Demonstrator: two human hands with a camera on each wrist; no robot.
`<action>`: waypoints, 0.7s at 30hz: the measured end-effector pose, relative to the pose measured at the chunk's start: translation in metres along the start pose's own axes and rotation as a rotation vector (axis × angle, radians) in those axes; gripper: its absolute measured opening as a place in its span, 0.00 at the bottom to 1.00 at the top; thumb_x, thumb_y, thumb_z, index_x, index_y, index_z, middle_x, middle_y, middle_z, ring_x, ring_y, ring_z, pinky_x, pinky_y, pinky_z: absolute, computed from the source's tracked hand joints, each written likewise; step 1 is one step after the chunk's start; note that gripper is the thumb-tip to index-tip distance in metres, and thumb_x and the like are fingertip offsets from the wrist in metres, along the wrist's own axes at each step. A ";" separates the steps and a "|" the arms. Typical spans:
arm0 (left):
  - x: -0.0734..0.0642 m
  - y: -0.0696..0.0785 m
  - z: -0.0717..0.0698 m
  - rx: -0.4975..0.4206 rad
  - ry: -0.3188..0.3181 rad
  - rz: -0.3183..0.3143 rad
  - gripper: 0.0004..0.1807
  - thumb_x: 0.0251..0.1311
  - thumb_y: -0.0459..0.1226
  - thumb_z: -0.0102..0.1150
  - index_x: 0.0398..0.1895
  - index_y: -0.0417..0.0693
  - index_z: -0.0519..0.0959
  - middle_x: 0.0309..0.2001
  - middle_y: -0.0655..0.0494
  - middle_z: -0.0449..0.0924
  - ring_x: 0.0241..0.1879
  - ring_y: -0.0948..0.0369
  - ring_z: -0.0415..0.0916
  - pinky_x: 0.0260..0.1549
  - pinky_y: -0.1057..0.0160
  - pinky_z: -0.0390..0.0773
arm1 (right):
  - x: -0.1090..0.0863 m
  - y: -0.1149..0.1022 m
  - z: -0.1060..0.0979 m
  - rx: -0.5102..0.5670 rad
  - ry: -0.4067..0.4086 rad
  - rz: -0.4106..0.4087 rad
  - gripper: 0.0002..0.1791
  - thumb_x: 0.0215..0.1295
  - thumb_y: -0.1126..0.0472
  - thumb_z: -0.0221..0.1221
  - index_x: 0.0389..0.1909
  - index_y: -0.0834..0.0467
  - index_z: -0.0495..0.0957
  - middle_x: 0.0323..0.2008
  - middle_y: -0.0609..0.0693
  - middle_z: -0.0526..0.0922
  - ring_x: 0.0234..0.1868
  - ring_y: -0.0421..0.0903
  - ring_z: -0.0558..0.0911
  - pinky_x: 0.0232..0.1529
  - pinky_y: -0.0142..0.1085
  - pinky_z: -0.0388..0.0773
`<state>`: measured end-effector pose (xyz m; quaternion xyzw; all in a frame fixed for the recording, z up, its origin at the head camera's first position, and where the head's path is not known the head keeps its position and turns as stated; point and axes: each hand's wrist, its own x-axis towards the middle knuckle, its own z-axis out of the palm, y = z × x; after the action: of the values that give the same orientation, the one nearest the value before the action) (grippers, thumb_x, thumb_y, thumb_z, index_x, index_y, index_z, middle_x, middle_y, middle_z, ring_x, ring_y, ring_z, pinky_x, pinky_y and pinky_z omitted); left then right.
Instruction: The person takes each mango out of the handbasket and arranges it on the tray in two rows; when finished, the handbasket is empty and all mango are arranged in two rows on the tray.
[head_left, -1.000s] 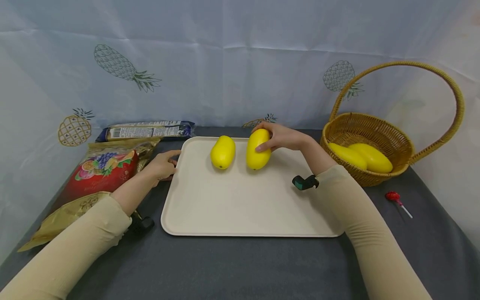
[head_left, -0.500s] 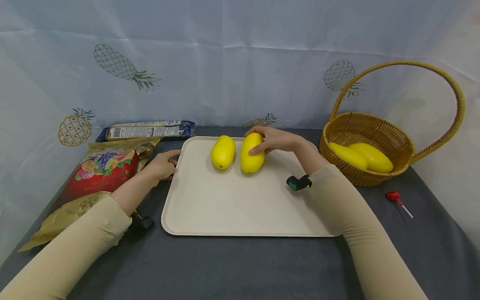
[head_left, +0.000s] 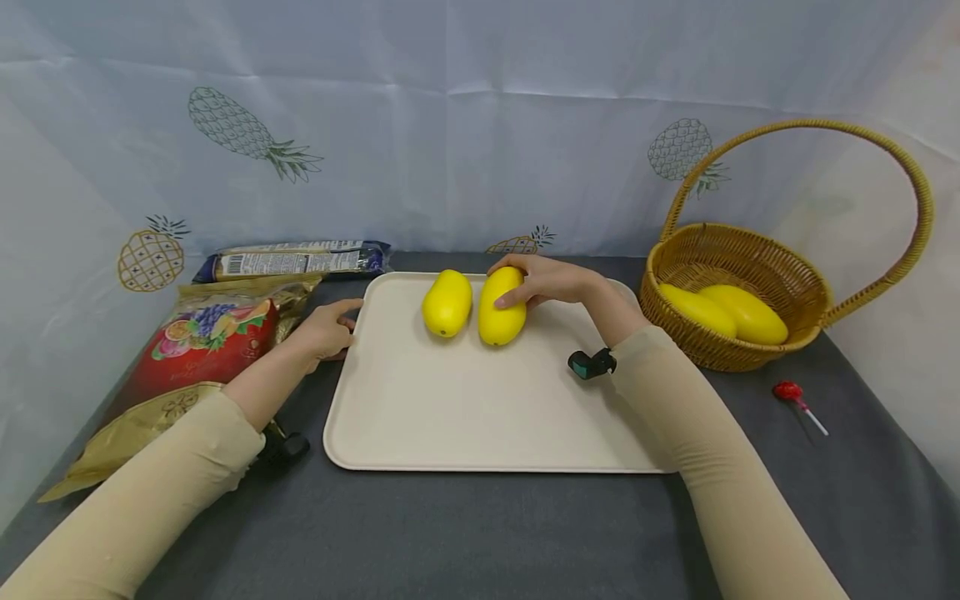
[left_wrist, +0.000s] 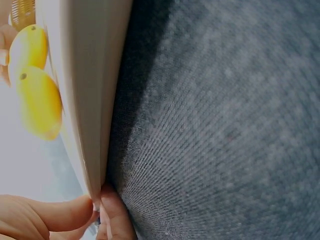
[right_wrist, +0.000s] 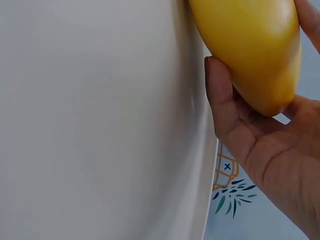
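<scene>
Left hand (head_left: 322, 332) pinches tray (head_left: 480, 408), right hand (head_left: 551, 280) grips right fruit (head_left: 498, 320); left fruit (head_left: 447, 303) appears placed, two fruits (head_left: 750, 315) in basket (head_left: 750, 257) seemingly outstanding.

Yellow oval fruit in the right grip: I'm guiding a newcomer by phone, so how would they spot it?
Find the large beige rectangular tray. Near the middle of its far edge is the smooth yellow oval fruit. Unlike the similar yellow fruit just to its left, this one is held in the right grip.
</scene>
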<state>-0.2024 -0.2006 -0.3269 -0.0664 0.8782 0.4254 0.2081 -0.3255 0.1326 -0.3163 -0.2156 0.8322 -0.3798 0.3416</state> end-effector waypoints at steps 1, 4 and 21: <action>0.000 0.000 0.000 0.000 -0.001 0.002 0.40 0.68 0.25 0.44 0.80 0.45 0.42 0.59 0.34 0.62 0.36 0.59 0.68 0.32 0.65 0.72 | 0.000 0.001 0.000 0.009 -0.001 0.004 0.38 0.60 0.50 0.67 0.70 0.46 0.62 0.64 0.52 0.68 0.60 0.51 0.75 0.56 0.42 0.79; 0.001 -0.001 0.000 0.001 -0.001 0.001 0.40 0.68 0.25 0.44 0.80 0.45 0.42 0.59 0.34 0.62 0.35 0.59 0.68 0.32 0.65 0.72 | 0.001 0.002 0.000 0.025 -0.003 0.007 0.38 0.60 0.50 0.66 0.70 0.46 0.62 0.64 0.52 0.68 0.59 0.52 0.75 0.56 0.42 0.80; 0.001 -0.001 0.000 0.001 0.001 -0.001 0.40 0.68 0.24 0.44 0.80 0.45 0.43 0.58 0.34 0.62 0.36 0.59 0.67 0.32 0.65 0.72 | 0.007 0.005 -0.001 0.073 0.030 0.012 0.41 0.60 0.50 0.66 0.71 0.51 0.58 0.66 0.54 0.65 0.64 0.53 0.72 0.63 0.47 0.75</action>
<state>-0.2030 -0.2012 -0.3278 -0.0670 0.8786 0.4246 0.2082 -0.3311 0.1313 -0.3224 -0.1923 0.8241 -0.4112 0.3389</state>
